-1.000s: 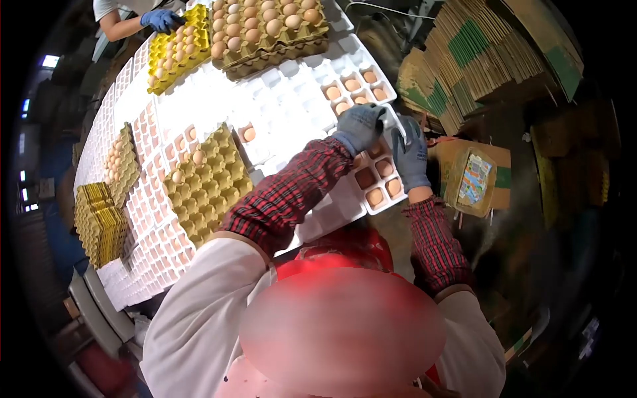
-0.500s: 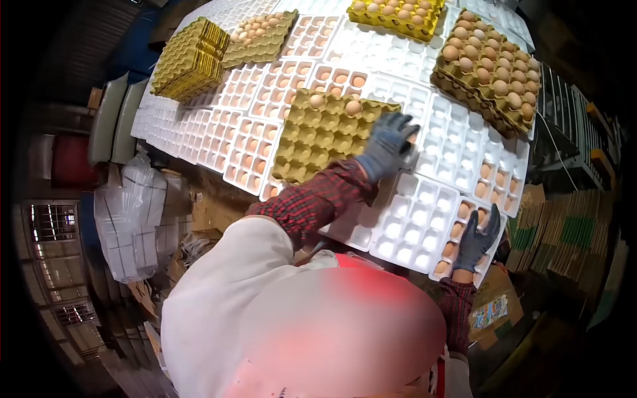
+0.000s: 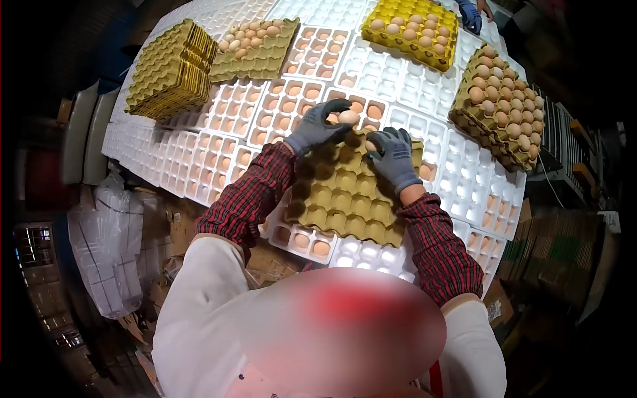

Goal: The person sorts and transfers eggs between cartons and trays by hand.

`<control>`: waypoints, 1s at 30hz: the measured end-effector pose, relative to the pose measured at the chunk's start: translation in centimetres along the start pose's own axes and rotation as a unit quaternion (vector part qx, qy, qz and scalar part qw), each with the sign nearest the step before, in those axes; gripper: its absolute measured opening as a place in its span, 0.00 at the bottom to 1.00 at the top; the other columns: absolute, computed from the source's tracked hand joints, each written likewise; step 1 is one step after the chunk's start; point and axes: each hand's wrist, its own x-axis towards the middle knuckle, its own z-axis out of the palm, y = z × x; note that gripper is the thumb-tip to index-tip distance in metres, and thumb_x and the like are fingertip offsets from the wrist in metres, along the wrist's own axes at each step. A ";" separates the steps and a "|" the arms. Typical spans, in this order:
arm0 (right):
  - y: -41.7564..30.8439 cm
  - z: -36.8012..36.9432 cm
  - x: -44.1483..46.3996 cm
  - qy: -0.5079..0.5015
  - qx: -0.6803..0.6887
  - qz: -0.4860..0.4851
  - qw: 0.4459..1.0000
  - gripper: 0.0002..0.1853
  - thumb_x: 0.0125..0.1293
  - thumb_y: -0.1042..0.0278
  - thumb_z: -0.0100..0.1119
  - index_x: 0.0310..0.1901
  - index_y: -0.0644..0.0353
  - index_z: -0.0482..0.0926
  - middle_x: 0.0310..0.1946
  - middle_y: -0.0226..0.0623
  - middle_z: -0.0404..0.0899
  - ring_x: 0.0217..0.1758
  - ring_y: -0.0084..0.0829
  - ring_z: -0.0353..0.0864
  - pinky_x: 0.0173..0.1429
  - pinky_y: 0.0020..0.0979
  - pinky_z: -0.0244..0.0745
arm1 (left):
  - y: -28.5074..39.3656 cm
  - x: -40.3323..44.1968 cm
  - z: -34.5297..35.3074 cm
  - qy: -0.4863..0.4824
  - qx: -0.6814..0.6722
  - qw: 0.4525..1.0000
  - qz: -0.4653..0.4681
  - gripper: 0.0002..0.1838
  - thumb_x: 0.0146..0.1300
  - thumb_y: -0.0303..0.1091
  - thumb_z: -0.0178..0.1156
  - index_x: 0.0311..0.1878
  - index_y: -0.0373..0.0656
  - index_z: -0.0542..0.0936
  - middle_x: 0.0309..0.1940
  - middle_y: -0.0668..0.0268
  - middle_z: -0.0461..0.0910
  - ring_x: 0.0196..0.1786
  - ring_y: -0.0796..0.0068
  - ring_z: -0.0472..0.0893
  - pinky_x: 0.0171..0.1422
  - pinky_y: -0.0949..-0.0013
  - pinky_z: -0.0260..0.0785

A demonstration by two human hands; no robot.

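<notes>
A brown pulp egg tray (image 3: pixel 342 199) with mostly bare cups lies across white foam trays in front of me. At its far left corner, my gloved left hand (image 3: pixel 317 127) curls its thumb and fingers around an egg (image 3: pixel 349 117). My gloved right hand (image 3: pixel 396 159) is over the tray's far right part, its fingertips closed on another egg (image 3: pixel 371 145). Beyond the tray, a white foam tray (image 3: pixel 363 106) holds eggs in its pockets. Below its near edge, more eggs (image 3: pixel 302 241) sit in foam pockets.
Stacked pulp trays (image 3: pixel 174 69) stand at the left beside a tray partly filled with eggs (image 3: pixel 257 50). A yellow tray of eggs (image 3: pixel 411 33) lies at the back, and an egg-filled stack (image 3: pixel 497 109) at the right. Another person's gloved hand (image 3: pixel 471 16) shows at the far edge.
My left hand has moved left to the pulp tray's far left corner. My right hand has come from the lower right foam tray to the pulp tray. Each now grips an egg.
</notes>
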 end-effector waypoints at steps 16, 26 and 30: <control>-0.8 -0.9 -14.5 0.122 0.266 0.345 0.892 0.26 0.72 0.64 0.60 0.66 0.69 0.70 0.32 0.28 0.72 0.33 0.20 0.67 0.41 0.26 0.70 | -1.1 -8.7 -2.7 0.015 0.411 0.887 -0.212 0.37 0.66 0.63 0.56 0.67 0.43 0.73 0.68 0.45 0.66 0.72 0.45 0.61 0.75 0.44 0.51; -8.3 -6.7 -5.4 0.219 0.456 0.184 0.843 0.25 0.75 0.65 0.56 0.69 0.65 0.69 0.64 0.39 0.75 0.60 0.31 0.78 0.58 0.33 0.75 | 5.1 -11.0 -19.9 0.238 -0.244 0.929 -0.141 0.35 0.76 0.48 0.56 0.76 0.38 0.60 0.48 0.65 0.79 0.47 0.75 0.76 0.60 0.70 0.71; -7.8 -4.1 -5.6 0.200 0.475 0.244 0.821 0.27 0.73 0.65 0.57 0.70 0.65 0.68 0.61 0.38 0.75 0.53 0.27 0.79 0.53 0.29 0.75 | 4.7 -6.1 -37.5 0.423 -0.225 0.876 -0.055 0.33 0.72 0.47 0.59 0.73 0.39 0.64 0.50 0.61 0.79 0.49 0.68 0.77 0.60 0.66 0.72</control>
